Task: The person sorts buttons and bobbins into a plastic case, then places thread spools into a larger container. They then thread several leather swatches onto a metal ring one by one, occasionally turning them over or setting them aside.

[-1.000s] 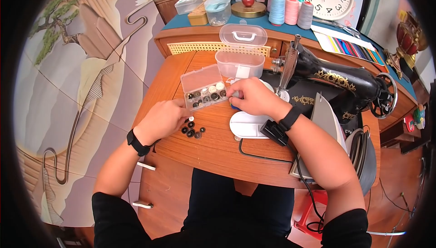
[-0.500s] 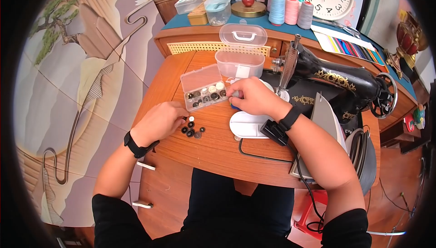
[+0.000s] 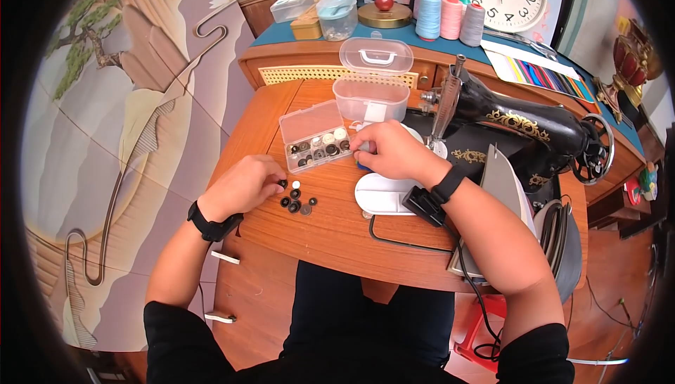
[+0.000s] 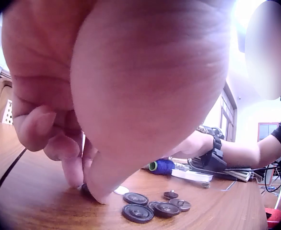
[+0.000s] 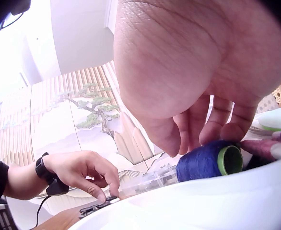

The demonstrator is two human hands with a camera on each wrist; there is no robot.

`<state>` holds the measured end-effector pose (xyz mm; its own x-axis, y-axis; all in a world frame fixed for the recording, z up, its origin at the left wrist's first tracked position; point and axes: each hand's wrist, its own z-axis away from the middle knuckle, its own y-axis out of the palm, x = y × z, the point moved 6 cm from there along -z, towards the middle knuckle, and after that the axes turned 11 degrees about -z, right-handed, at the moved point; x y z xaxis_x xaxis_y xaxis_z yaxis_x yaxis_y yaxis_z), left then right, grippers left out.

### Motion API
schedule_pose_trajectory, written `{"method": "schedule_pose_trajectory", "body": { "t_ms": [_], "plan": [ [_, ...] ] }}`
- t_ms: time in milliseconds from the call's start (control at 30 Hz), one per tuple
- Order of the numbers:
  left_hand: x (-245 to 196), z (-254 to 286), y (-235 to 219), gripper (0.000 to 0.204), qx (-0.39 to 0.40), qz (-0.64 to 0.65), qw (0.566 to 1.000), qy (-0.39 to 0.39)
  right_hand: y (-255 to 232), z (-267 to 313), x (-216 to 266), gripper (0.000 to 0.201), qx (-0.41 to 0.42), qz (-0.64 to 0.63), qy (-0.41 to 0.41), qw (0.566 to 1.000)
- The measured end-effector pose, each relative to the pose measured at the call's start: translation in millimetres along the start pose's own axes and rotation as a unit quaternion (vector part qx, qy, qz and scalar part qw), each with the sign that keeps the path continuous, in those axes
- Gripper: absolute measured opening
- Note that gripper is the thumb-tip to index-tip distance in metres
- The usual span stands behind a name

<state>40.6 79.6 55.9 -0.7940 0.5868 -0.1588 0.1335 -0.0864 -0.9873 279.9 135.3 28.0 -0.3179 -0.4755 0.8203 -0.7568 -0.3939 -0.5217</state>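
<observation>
My left hand (image 3: 242,186) pinches a dark button (image 3: 283,183) between thumb and fingers, low over the wooden table. Beside its fingertips lie a white button (image 3: 296,184) and several dark buttons (image 4: 138,213), loosely grouped. Behind them stands a clear compartment box (image 3: 308,125) with its lid raised, holding black, brown and white buttons. My right hand (image 3: 394,150) stays at the box's right end, its curled fingers gripping that edge. Under the right palm sits a blue thread spool (image 5: 200,160) with a green core, mostly hidden from the head view.
A white tray (image 3: 380,194) lies near the right wrist. Behind the box is an open clear tub (image 3: 351,99). A black sewing machine (image 3: 520,120) and a stack of grey boards (image 3: 517,201) fill the right side. Thread cones (image 3: 451,17) stand on the back desk.
My left hand has drawn back from the box's front left corner, down and to the left, and now has a dark button between its fingertips. The right hand has stayed still.
</observation>
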Motion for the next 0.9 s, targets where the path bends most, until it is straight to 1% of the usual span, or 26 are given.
{"method": "schedule_pose_trajectory", "body": {
  "t_ms": [33, 100, 133, 200, 233, 300, 367, 433, 500, 533, 567, 600, 667, 833, 900],
  "plan": [
    [0, 0, 0, 0.018, -0.001, 0.000, 1.000, 0.000, 0, 0, 0, 0.017, -0.001, 0.001, -0.002, 1.000],
    [4, -1, 0, 0.013, -0.003, 0.015, 0.999, -0.034, 1, -1, -1, 0.017, -0.002, 0.003, -0.005, 1.000],
    [6, -1, 3, 0.013, -0.003, 0.014, 0.999, -0.034, 1, -1, -1, 0.017, -0.003, 0.003, -0.012, 1.000],
    [9, -2, -1, 0.009, -0.071, 0.004, 0.997, -0.032, 1, 0, -1, 0.017, -0.005, 0.002, -0.017, 1.000],
    [6, -3, -4, 0.009, -0.071, 0.003, 0.997, -0.031, 0, 0, 0, 0.017, -0.005, 0.002, -0.017, 1.000],
    [-2, -5, -20, 0.007, -0.106, 0.012, 0.992, -0.062, 0, 0, 1, 0.017, -0.005, 0.003, -0.016, 1.000],
    [-15, -12, -31, 0.007, -0.116, 0.008, 0.991, -0.064, 0, -1, 0, 0.017, 0.003, 0.003, -0.002, 1.000],
    [-14, -15, -31, 0.008, -0.126, 0.005, 0.990, -0.067, 1, 0, -1, 0.016, -0.002, 0.006, -0.015, 1.000],
    [-14, -20, -22, 0.008, -0.146, -0.047, 0.988, 0.001, 2, -1, -4, 0.016, -0.009, 0.010, -0.028, 1.000],
    [-12, -20, -20, 0.008, -0.147, -0.048, 0.988, 0.003, 3, 0, -4, 0.016, -0.014, 0.003, -0.046, 0.999],
    [-11, -21, -15, 0.009, -0.127, -0.054, 0.990, 0.011, 2, 0, -5, 0.017, -0.020, -0.004, -0.062, 0.998],
    [-11, -22, -11, 0.010, -0.105, -0.060, 0.992, 0.020, 0, 1, -1, 0.017, -0.022, -0.004, -0.061, 0.998],
    [-15, -21, -14, 0.010, -0.109, -0.050, 0.993, 0.016, -1, 2, 4, 0.017, -0.003, 0.003, -0.023, 1.000],
    [-21, -16, -20, 0.012, -0.101, -0.027, 0.994, 0.012, 0, 0, 1, 0.017, 0.002, 0.002, -0.005, 1.000],
    [-26, -13, -17, 0.013, -0.066, -0.002, 0.997, 0.029, 0, 1, 1, 0.017, 0.001, 0.007, -0.006, 1.000]
  ]
}}
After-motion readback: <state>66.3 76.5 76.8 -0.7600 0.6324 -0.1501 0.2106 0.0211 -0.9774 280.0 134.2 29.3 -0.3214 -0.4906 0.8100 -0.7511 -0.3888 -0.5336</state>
